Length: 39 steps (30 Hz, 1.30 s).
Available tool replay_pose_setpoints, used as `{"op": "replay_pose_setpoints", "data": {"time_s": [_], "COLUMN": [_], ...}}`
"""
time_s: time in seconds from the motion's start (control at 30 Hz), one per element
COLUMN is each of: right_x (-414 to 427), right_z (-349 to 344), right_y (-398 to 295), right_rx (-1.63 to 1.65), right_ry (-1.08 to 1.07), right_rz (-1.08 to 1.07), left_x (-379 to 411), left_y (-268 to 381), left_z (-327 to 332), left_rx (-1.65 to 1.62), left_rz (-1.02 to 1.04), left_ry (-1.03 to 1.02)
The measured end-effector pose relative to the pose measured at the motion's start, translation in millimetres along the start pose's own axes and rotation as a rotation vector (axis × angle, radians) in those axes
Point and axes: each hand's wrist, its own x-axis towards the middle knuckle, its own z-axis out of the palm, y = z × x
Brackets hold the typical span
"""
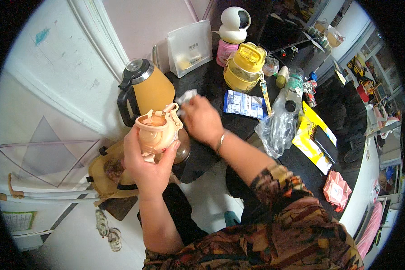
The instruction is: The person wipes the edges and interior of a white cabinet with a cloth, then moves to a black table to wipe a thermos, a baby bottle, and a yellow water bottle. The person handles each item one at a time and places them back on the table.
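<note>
My left hand [152, 162] grips a peach-coloured plastic bottle lid or cup top [158, 131] with a hinged ring and latch, tilted so that its opening shows. A brown translucent rounded vessel [182, 146] shows just behind it; whether the two are joined cannot be told. My right hand [202, 118], slightly blurred, pinches a crumpled white tissue or cloth [187, 97] to the right of the lid, over the black table. Behind both hands stands an orange thermos jug [155, 89] with a black handle and lid.
On the black table [206, 79] are a frosted bag [190, 49], a yellow-lidded jar [244, 69], a blue and white packet [244, 104], a clear plastic bag [276, 135], a plastic bottle [294, 86], a black phone [325, 145] and a pink wrapper [337, 190]. A white camera [234, 25] stands behind.
</note>
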Motion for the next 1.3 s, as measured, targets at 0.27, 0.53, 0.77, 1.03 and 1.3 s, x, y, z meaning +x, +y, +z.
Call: {"op": "replay_pose_setpoints", "data": {"time_s": [0.27, 0.53, 0.77, 1.03, 1.3], "right_x": [12.2, 93.3, 23.8, 79.4, -7.4], "right_z": [-29.8, 34.9, -3.0, -15.6, -26.0], "right_y": [27.9, 106.6, 17.0, 99.6, 8.5], "right_rx": [0.267, -0.16, 0.262, -0.197, -0.006], "right_ry": [-0.141, 0.159, -0.197, -0.076, -0.198], "right_rz": [-0.083, 0.303, -0.078, 0.212, 0.068], "left_x": [2.2, 2.7, 4.2, 3.0, 4.1], "left_y": [-1.3, -5.0, -11.2, -6.5, -9.3], "left_z": [-4.1, 3.8, -6.8, 4.2, -9.7], "left_rx": [-0.04, -0.167, -0.129, -0.136, -0.068], "left_rz": [0.081, 0.048, 0.075, 0.122, 0.131], "left_ry": [-0.033, -0.033, -0.033, -0.049, -0.05]}}
